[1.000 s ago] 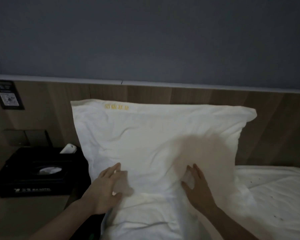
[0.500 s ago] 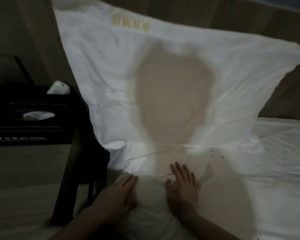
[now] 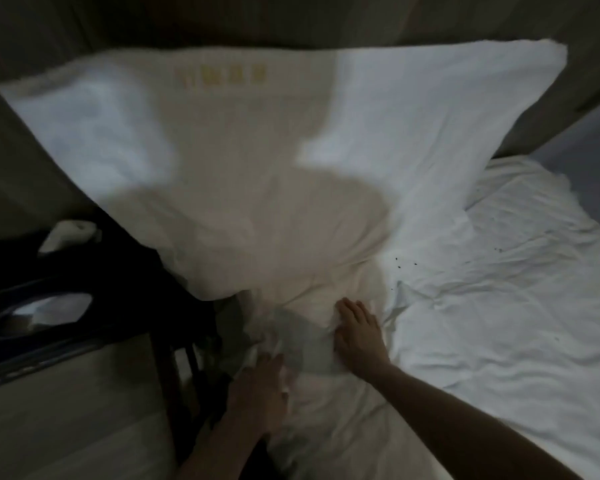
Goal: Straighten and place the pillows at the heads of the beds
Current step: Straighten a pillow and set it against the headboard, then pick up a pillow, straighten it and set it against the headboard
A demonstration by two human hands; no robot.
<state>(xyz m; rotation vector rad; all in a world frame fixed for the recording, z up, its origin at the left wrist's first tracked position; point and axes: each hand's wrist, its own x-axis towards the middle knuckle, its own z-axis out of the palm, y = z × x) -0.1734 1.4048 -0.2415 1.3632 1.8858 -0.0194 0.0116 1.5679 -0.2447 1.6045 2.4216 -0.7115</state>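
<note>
A large white pillow (image 3: pixel 378 126) with yellow embroidery near its top edge leans against the wooden headboard (image 3: pixel 534 22) at the head of the bed. My head's shadow falls across its middle. My right hand (image 3: pixel 359 336) lies flat with straight fingers on the rumpled white sheet (image 3: pixel 499 323) just below the pillow's lower edge. My left hand (image 3: pixel 260 393) rests at the bed's left edge on bunched sheet fabric; the view is blurred there and its fingers are partly hidden.
A dark bedside table (image 3: pixel 66 306) stands to the left with a black tissue box (image 3: pixel 39 311) and a small white object (image 3: pixel 70 232) on it. Small dark specks dot the sheet right of the pillow. Pale floor shows lower left.
The view has tilted further down and closer. Both hands have slid down off the pillow to the sheet below it; the left hand moved to the bed's edge.
</note>
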